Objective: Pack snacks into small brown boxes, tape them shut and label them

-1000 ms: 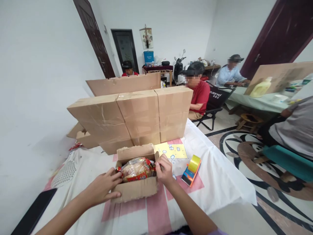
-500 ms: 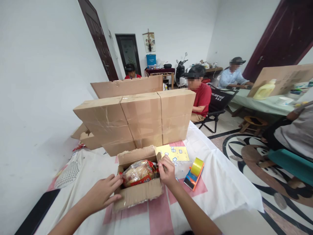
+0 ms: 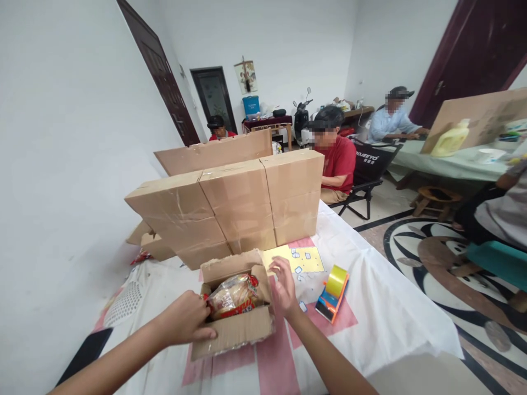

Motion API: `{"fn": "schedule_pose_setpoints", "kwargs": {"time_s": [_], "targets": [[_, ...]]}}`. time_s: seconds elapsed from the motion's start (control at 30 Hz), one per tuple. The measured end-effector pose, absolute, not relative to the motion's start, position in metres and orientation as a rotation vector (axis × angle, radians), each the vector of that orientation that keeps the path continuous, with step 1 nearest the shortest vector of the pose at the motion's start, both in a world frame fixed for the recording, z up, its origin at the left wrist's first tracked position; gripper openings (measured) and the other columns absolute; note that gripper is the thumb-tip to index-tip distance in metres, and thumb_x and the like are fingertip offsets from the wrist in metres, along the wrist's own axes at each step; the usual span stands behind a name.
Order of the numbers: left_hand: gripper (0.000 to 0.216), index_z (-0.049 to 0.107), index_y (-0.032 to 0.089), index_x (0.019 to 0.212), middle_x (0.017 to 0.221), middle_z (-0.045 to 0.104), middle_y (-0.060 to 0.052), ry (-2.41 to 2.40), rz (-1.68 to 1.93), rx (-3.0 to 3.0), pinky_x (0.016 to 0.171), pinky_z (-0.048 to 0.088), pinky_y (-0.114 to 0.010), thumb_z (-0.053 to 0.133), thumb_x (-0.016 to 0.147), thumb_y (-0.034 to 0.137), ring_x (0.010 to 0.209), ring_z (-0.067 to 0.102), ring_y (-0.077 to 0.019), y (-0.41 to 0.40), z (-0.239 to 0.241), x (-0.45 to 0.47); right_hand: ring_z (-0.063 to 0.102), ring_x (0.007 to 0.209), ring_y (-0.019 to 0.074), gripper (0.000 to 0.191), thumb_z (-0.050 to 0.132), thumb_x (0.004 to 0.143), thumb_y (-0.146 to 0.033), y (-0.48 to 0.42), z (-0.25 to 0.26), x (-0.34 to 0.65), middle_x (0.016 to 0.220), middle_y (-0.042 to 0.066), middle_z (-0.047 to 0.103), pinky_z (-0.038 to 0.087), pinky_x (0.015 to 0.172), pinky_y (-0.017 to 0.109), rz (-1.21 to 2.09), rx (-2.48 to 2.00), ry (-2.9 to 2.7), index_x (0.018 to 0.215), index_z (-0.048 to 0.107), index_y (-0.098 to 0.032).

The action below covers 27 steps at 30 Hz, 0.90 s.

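As seen from above the desk (image 3: 370,323), gripped the box (image 3: 233,332) at its near-left corner with the left hand (image 3: 187,319), fingers closed over the cardboard wall. Held the right hand (image 3: 282,282) open, fingers spread, just beside the box's right flap; could not tell whether touching it. Held, inside the box with flaps up, a bag (image 3: 233,293) of bread, filling most of the space and riding up to the rim. Left a tape dispenser (image 3: 332,291) lying near the open hand, beside a yellow sheet (image 3: 307,259), with a wall of cartons (image 3: 242,208) behind.

Judged likely to skew or slide on the cloth if pulled from that one corner alone. Judged likely to crush or pinch the bag if flaps were pressed down over its raised top. Risked knocking the dispenser with a careless sweep of the open hand.
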<state>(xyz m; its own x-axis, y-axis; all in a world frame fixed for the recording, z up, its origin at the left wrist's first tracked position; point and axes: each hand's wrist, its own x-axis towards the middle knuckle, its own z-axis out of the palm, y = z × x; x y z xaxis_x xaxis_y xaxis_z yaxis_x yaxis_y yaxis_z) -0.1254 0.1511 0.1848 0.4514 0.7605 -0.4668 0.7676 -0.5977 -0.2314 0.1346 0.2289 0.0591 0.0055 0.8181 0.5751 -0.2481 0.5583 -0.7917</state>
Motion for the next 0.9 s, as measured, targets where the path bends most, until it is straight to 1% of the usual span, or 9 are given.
{"fn": "schedule_pose_setpoints", "kwargs": {"time_s": [0.07,0.13,0.2,0.27,0.4,0.5,0.67,0.8,0.9], "targets": [[0.074,0.076,0.013,0.092,0.087,0.075,-0.02,1.41,-0.832,2.621,0.066,0.052,-0.045,0.03,0.096,0.071,0.075,0.072,-0.0378,0.148,0.183,-0.128,0.05,0.134,0.0295,0.059,0.044,0.097,-0.063,0.241,0.049,0.129,0.144,0.011,0.053,0.042,0.11,0.05,1.14,-0.572,-1.228,0.145,0.048,-0.029],[0.074,0.075,0.013,0.099,0.094,0.075,-0.021,1.512,-0.791,2.541,0.07,0.053,-0.046,0.029,0.096,0.07,0.082,0.072,-0.0382,0.144,0.177,-0.131,0.048,0.139,0.0285,0.059,0.046,0.096,-0.066,0.251,0.038,0.119,0.144,0.008,0.057,0.037,0.116,0.048,1.352,-0.575,-1.293,0.141,0.053,-0.03],[0.073,0.074,0.01,0.103,0.098,0.074,-0.022,1.714,-0.754,2.416,0.074,0.053,-0.046,0.031,0.097,0.069,0.087,0.071,-0.0386,0.14,0.167,-0.134,0.055,0.133,0.0298,0.056,0.054,0.092,-0.066,0.256,0.028,0.107,0.135,0.008,0.065,0.041,0.113,0.047,1.48,-0.548,-1.393,0.133,0.061,-0.027],[0.071,0.074,0.008,0.108,0.105,0.073,-0.026,1.916,-0.708,2.309,0.076,0.052,-0.047,0.038,0.096,0.067,0.096,0.069,-0.0412,0.134,0.156,-0.135,0.062,0.122,0.0306,0.054,0.061,0.089,-0.063,0.255,0.016,0.095,0.128,0.008,0.069,0.048,0.105,0.046,1.513,-0.525,-1.426,0.128,0.064,-0.025],[0.066,0.071,0.009,0.121,0.127,0.064,-0.03,2.174,-0.503,2.254,0.079,0.048,-0.051,0.053,0.091,0.065,0.114,0.057,-0.0487,0.116,0.142,-0.131,0.067,0.109,0.0297,0.049,0.062,0.089,-0.059,0.245,-0.002,0.084,0.119,0.009,0.073,0.053,0.094,0.041,1.434,-0.616,-1.381,0.121,0.067,-0.022],[0.07,0.073,0.009,0.118,0.121,0.066,-0.031,2.274,-0.396,2.196,0.085,0.043,-0.055,0.056,0.087,0.07,0.11,0.056,-0.0475,0.108,0.141,-0.124,0.067,0.106,0.0289,0.047,0.06,0.089,-0.057,0.245,-0.004,0.081,0.115,0.009,0.074,0.052,0.092,0.04,1.396,-0.691,-1.391,0.117,0.067,-0.02],[0.077,0.074,0.007,0.111,0.106,0.069,-0.031,2.375,-0.362,2.136,0.088,0.038,-0.055,0.048,0.088,0.075,0.11,0.052,-0.0447,0.1,0.143,-0.108,0.066,0.098,0.0261,0.043,0.052,0.093,-0.055,0.245,0.008,0.076,0.106,0.008,0.073,0.052,0.087,0.038,1.377,-0.741,-1.393,0.108,0.068,-0.019],[0.067,0.076,0.009,0.104,0.107,0.07,-0.029,2.46,-0.185,2.086,0.09,0.039,-0.051,0.051,0.09,0.07,0.115,0.05,-0.0413,0.084,0.148,-0.095,0.064,0.089,0.0243,0.039,0.05,0.094,-0.054,0.231,0.012,0.08,0.097,0.007,0.072,0.051,0.08,0.036,1.296,-0.785,-1.405,0.102,0.066,-0.019],[0.055,0.076,0.011,0.097,0.101,0.071,-0.027,2.634,0.145,1.826,0.086,0.042,-0.047,0.056,0.091,0.062,0.112,0.054,-0.0415,0.071,0.156,-0.094,0.063,0.085,0.0234,0.036,0.049,0.095,-0.051,0.217,0.008,0.084,0.093,0.006,0.07,0.051,0.078,0.036,1.209,-0.821,-1.406,0.101,0.065,-0.019]]}}
